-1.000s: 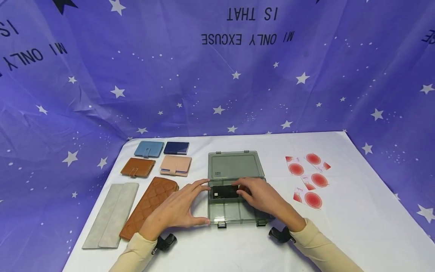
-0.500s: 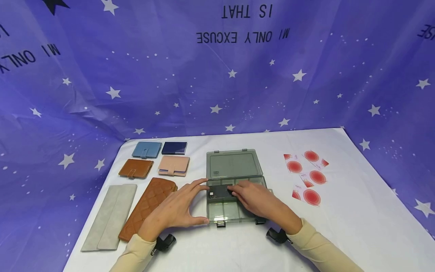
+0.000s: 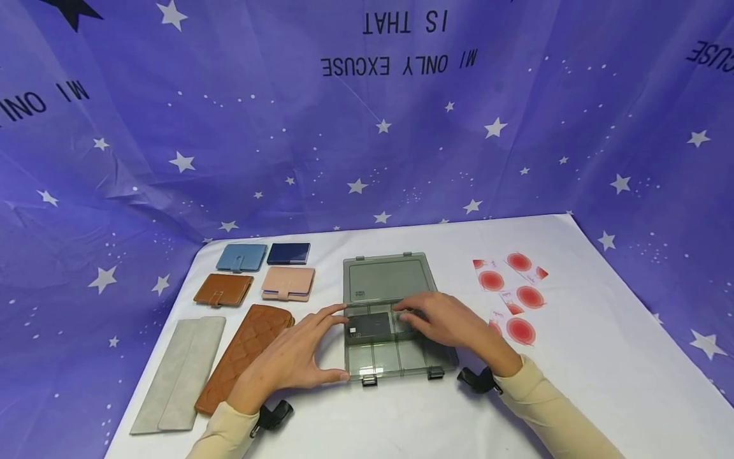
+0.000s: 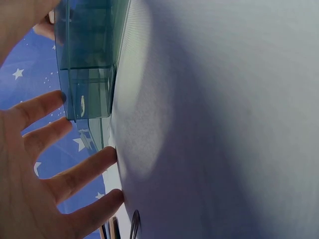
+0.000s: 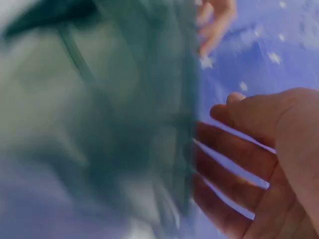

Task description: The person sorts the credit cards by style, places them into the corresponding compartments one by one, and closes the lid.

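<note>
A translucent grey-green divided box (image 3: 385, 358) lies with its lid (image 3: 390, 278) folded back. Inside its upper left part is a black card (image 3: 369, 327) marked VIP, with a small pale square on it. My left hand (image 3: 287, 357) is spread at the box's left side, thumb and fingertips at its wall; the left wrist view shows these fingers (image 4: 82, 172) extended. Over the right part of the box is my right hand (image 3: 450, 322), its fingertips just right of the card and nothing visible between thumb and fingers. Its fingers (image 5: 234, 154) appear loosely bent in the right wrist view.
Left of the box lie a brown quilted wallet (image 3: 246, 357), a grey long wallet (image 3: 180, 376), and blue (image 3: 242, 257), brown (image 3: 223, 289), pink (image 3: 288, 282) and navy (image 3: 288, 253) small holders. Several red-and-white cards (image 3: 520, 331) lie right. A purple star-printed cloth (image 3: 367, 140) hangs behind.
My right fingertips have come off the black card and moved right. The card has settled in the upper left of the box. My left hand has stayed at the box's left side.
</note>
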Motion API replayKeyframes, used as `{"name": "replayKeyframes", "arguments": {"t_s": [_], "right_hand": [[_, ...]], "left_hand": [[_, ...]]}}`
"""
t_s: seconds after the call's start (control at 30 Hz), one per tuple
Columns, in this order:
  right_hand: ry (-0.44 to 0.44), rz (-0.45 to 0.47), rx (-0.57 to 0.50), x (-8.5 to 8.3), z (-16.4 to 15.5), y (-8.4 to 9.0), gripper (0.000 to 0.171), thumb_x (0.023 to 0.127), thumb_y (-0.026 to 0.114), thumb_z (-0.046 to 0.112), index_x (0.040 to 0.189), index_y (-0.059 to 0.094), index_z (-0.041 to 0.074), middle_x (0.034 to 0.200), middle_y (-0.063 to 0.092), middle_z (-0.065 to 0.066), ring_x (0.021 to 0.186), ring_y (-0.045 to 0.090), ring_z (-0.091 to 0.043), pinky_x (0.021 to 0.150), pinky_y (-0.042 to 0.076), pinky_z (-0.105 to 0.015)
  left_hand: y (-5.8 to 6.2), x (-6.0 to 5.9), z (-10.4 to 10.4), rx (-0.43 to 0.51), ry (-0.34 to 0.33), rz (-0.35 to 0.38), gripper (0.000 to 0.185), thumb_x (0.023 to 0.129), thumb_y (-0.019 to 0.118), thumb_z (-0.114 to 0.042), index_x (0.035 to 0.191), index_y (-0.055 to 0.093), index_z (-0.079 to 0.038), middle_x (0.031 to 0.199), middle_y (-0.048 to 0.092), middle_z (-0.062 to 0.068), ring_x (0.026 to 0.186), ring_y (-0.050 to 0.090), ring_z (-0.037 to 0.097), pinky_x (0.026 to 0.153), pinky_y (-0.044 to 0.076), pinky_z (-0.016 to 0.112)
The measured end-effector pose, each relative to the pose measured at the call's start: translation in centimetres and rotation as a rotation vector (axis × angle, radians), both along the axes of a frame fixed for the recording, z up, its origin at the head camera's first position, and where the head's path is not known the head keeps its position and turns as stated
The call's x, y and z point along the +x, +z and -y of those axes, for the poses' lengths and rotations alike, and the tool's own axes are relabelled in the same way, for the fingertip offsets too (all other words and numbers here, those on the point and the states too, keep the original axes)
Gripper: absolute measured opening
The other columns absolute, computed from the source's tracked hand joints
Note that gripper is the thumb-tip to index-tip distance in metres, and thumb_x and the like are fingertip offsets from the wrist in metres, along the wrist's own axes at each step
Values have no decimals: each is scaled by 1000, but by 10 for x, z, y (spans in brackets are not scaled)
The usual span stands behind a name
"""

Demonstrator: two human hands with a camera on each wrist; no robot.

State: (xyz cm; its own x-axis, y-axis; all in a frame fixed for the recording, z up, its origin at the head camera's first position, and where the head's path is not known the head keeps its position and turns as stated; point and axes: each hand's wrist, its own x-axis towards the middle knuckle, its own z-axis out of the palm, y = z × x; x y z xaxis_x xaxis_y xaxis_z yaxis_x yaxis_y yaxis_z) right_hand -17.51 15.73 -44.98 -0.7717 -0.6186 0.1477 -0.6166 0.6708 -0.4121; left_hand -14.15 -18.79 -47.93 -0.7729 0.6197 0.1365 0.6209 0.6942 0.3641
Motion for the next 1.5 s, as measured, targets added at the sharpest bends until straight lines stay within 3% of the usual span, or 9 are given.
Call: {"name": "replayKeyframes", "arguments": {"t_s": [0.13, 0.3, 0.5, 0.6, 0.73, 0.93, 1.1, 1.2, 1.5], "right_hand": [[-53, 50, -125, -19, -27, 6, 26, 105, 72, 17, 130, 78, 10, 119, 80, 1, 105, 75, -17, 91, 60, -44], [-205, -4, -176, -41, -72, 1, 26, 102, 74, 10, 128, 76, 5, 112, 81, -7, 102, 77, -27, 88, 61, -47], [-454, 14, -70, -50, -122, -8, 39, 99, 79, 23, 133, 71, 3, 114, 80, -18, 104, 76, -39, 90, 57, -58], [-577, 42, 7, -51, -141, -13, 52, 97, 80, 36, 137, 68, 4, 118, 78, -19, 108, 72, -42, 87, 55, -62], [-682, 81, 94, -52, -156, -20, 71, 93, 81, 52, 139, 64, 1, 121, 73, -22, 109, 68, -44, 83, 53, -64], [-650, 108, 106, -58, -153, -29, 87, 86, 86, 51, 141, 59, -10, 124, 67, -30, 115, 61, -47, 96, 52, -65], [-525, 119, 44, -62, -148, -33, 82, 90, 87, 33, 149, 52, -10, 137, 61, -35, 131, 54, -53, 112, 42, -68], [-493, 130, 33, -61, -150, -31, 79, 90, 87, 27, 151, 51, -10, 141, 60, -36, 133, 53, -55, 113, 40, -69], [-566, 178, 20, -57, -161, -22, 64, 88, 88, 23, 137, 63, -9, 126, 65, -32, 113, 62, -46, 102, 50, -66]], "left_hand": [[0, 0, 0, 3, -1, -5, 94, 81, 82, -73, 158, 52, -26, 173, 35, -7, 139, 58, 25, 86, 58, 50], [0, 0, 1, 6, -5, 4, 95, 82, 82, -73, 158, 51, -26, 173, 35, -5, 140, 58, 26, 84, 58, 49], [-1, 0, 1, 5, -6, -6, 94, 82, 81, -74, 158, 51, -27, 173, 36, -6, 140, 58, 26, 84, 58, 49], [-1, 0, 1, 1, -5, -8, 94, 82, 80, -75, 158, 51, -28, 173, 35, -7, 140, 57, 26, 85, 58, 49], [-1, 0, 1, -1, -6, -11, 95, 82, 80, -75, 158, 51, -27, 173, 35, -7, 140, 58, 26, 85, 58, 49], [0, 1, 1, -4, -3, -21, 95, 82, 81, -75, 158, 52, -27, 173, 36, -7, 140, 58, 25, 84, 58, 49], [0, 0, 1, -2, -3, -18, 94, 82, 81, -74, 158, 52, -27, 173, 36, -6, 139, 58, 25, 84, 58, 49], [-1, 0, 1, 3, -7, -13, 95, 82, 81, -74, 158, 51, -26, 173, 36, -5, 140, 58, 26, 83, 58, 48], [-1, 0, 1, -1, -8, -19, 94, 82, 81, -74, 158, 52, -26, 173, 37, -5, 139, 58, 26, 83, 58, 48]]}}
